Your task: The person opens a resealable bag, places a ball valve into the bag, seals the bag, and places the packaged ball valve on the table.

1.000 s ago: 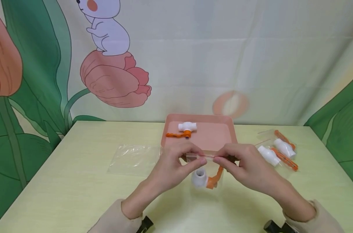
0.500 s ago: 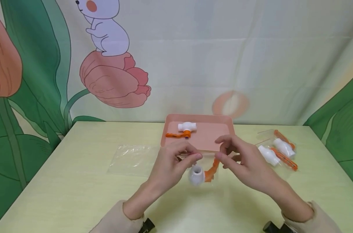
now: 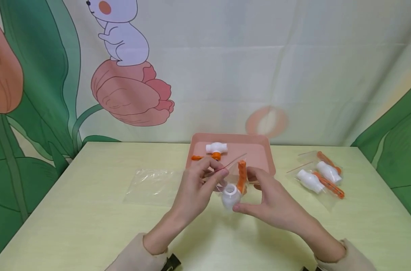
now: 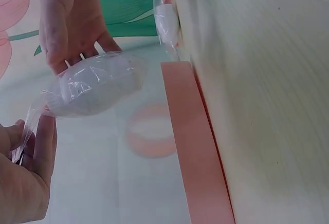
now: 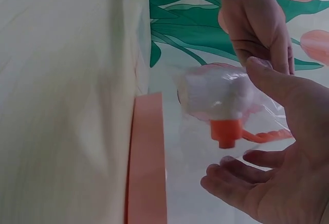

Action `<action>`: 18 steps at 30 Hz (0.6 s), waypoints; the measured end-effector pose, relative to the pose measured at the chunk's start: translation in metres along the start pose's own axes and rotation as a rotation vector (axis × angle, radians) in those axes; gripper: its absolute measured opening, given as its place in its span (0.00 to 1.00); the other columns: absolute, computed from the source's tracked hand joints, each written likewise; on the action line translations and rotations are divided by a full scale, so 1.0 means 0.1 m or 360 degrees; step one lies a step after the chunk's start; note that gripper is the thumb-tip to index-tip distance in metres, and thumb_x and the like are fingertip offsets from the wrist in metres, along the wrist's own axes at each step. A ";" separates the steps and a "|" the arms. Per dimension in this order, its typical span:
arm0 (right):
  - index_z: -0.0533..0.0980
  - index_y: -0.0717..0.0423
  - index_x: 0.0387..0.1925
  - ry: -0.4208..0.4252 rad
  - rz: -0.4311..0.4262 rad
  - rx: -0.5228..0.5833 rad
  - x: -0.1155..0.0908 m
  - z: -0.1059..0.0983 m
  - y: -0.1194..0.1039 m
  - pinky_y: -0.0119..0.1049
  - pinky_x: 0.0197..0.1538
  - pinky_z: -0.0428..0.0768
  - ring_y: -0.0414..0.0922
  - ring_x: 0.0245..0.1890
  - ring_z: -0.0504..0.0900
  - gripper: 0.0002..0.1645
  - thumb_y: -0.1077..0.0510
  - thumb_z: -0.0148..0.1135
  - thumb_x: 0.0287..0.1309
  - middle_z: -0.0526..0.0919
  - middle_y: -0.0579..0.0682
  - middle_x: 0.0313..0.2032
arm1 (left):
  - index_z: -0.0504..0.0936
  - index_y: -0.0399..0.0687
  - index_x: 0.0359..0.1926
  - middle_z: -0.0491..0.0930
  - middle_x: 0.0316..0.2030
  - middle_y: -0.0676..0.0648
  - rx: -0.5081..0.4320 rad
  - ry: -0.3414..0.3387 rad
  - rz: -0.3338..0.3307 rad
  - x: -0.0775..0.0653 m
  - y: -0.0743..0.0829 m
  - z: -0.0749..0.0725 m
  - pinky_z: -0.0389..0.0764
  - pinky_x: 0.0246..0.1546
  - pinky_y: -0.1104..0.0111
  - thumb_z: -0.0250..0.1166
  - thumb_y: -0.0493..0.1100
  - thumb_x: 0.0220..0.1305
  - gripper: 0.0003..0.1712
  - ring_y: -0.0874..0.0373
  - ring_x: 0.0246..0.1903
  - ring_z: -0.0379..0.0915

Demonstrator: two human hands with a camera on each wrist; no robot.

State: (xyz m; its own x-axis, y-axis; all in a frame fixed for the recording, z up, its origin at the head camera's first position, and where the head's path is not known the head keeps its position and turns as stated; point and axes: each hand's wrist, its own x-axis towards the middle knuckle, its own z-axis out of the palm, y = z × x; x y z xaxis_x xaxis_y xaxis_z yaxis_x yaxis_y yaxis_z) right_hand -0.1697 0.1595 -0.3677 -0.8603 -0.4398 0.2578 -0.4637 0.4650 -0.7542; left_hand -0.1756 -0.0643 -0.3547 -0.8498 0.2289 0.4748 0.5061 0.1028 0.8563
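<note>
A white ball valve [image 3: 229,198] with an orange handle [image 3: 242,176] hangs inside a clear plastic bag [image 4: 97,86] above the table. The left hand [image 3: 198,185] pinches the bag's top edge, where a thin red line shows. Around the bagged valve, the right hand [image 3: 274,201] spreads its thumb and fingers. Its thumb touches the bag near the white body, while in the right wrist view its fingers [image 5: 239,180] stand apart below the orange part. Behind the hands, another white valve [image 3: 216,147] lies unbagged in a pink tray [image 3: 271,160], its orange handle partly covered by the left hand.
A flat clear bag [image 3: 151,187] lies on the table left of the hands. Over on the right rest two more bagged valves, a nearer one [image 3: 309,181] and a farther one [image 3: 329,172]. A printed curtain [image 3: 209,75] hangs behind the table.
The right hand has let go of the bag's top edge and moved down to the valve with fingers spread. The orange handle has swung upright; the left hand still pinches the bag.
</note>
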 end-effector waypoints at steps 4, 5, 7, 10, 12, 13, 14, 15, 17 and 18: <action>0.67 0.52 0.69 0.0020 -0.0005 0.0027 0.01 0.07 0.02 0.53 0.62 0.77 0.45 0.60 0.77 0.50 0.47 0.84 0.48 0.77 0.45 0.60 | 0.78 0.37 0.39 0.77 0.37 0.44 -0.0084 -0.0002 -0.0070 -0.01 0.00 0.03 0.87 0.32 0.63 0.64 0.30 0.70 0.02 0.52 0.32 0.82; 0.68 0.52 0.68 0.0027 -0.0009 0.0050 0.02 0.09 0.02 0.52 0.62 0.77 0.45 0.60 0.77 0.50 0.49 0.84 0.47 0.77 0.45 0.59 | 0.77 0.37 0.39 0.76 0.38 0.43 -0.0106 -0.0002 -0.0079 -0.01 0.00 0.04 0.87 0.32 0.63 0.63 0.30 0.71 0.02 0.51 0.32 0.82; 0.68 0.54 0.68 0.0038 -0.0014 0.0091 0.03 0.11 0.02 0.50 0.62 0.77 0.45 0.59 0.78 0.50 0.50 0.85 0.46 0.78 0.44 0.58 | 0.76 0.34 0.40 0.75 0.38 0.41 -0.0147 -0.0011 -0.0099 -0.01 0.00 0.05 0.88 0.32 0.62 0.62 0.30 0.72 0.02 0.48 0.33 0.81; 0.69 0.55 0.66 0.0052 -0.0020 0.0099 0.03 0.14 0.02 0.46 0.62 0.77 0.46 0.58 0.78 0.50 0.50 0.86 0.44 0.78 0.45 0.57 | 0.73 0.32 0.42 0.73 0.39 0.38 -0.0196 -0.0037 -0.0122 -0.02 0.01 0.06 0.88 0.33 0.62 0.59 0.30 0.74 0.03 0.46 0.34 0.80; 0.69 0.56 0.66 0.0066 -0.0022 0.0062 0.03 0.15 0.01 0.45 0.62 0.78 0.44 0.57 0.78 0.50 0.49 0.86 0.44 0.78 0.45 0.56 | 0.72 0.32 0.43 0.72 0.40 0.37 -0.0225 -0.0062 -0.0144 -0.03 0.01 0.07 0.88 0.34 0.61 0.57 0.30 0.75 0.03 0.45 0.36 0.80; 0.69 0.57 0.66 0.0076 -0.0025 0.0038 0.03 0.15 0.01 0.45 0.62 0.78 0.44 0.56 0.78 0.50 0.49 0.86 0.44 0.79 0.45 0.56 | 0.71 0.32 0.43 0.72 0.40 0.37 -0.0232 -0.0069 -0.0153 -0.03 0.01 0.08 0.88 0.35 0.61 0.57 0.30 0.76 0.03 0.45 0.36 0.80; 0.69 0.57 0.66 0.0088 -0.0023 0.0013 0.02 0.15 0.01 0.44 0.61 0.78 0.43 0.56 0.78 0.50 0.49 0.86 0.45 0.79 0.44 0.56 | 0.71 0.33 0.44 0.72 0.40 0.36 -0.0239 -0.0076 -0.0159 -0.03 0.02 0.08 0.88 0.35 0.61 0.56 0.30 0.76 0.02 0.45 0.36 0.80; 0.69 0.57 0.66 0.0101 -0.0023 -0.0008 0.02 0.15 0.00 0.45 0.61 0.78 0.43 0.56 0.78 0.50 0.49 0.86 0.45 0.79 0.45 0.56 | 0.70 0.33 0.44 0.72 0.41 0.36 -0.0246 -0.0081 -0.0164 -0.03 0.02 0.08 0.88 0.36 0.61 0.56 0.30 0.76 0.02 0.44 0.37 0.81; 0.70 0.58 0.65 0.0131 -0.0031 -0.0053 0.01 0.14 0.00 0.45 0.61 0.78 0.43 0.56 0.78 0.48 0.51 0.86 0.45 0.78 0.46 0.56 | 0.70 0.32 0.45 0.71 0.41 0.35 -0.0260 -0.0091 -0.0178 -0.03 0.02 0.09 0.88 0.37 0.61 0.55 0.30 0.77 0.03 0.43 0.38 0.81; 0.71 0.59 0.63 0.0149 -0.0035 -0.0078 0.01 0.14 0.00 0.46 0.61 0.79 0.44 0.56 0.78 0.46 0.53 0.86 0.45 0.78 0.47 0.57 | 0.70 0.32 0.45 0.71 0.41 0.35 -0.0270 -0.0097 -0.0182 -0.03 0.02 0.10 0.88 0.37 0.61 0.55 0.30 0.77 0.03 0.42 0.38 0.80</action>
State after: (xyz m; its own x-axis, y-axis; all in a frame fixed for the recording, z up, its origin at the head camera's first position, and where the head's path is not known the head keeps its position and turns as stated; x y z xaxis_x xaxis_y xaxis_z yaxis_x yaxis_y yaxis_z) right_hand -0.1678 0.1487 -0.3758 -0.8647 -0.3778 0.3310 -0.4906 0.4938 -0.7180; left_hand -0.1705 -0.0555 -0.3564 -0.8873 0.2835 0.3638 0.3704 -0.0321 0.9283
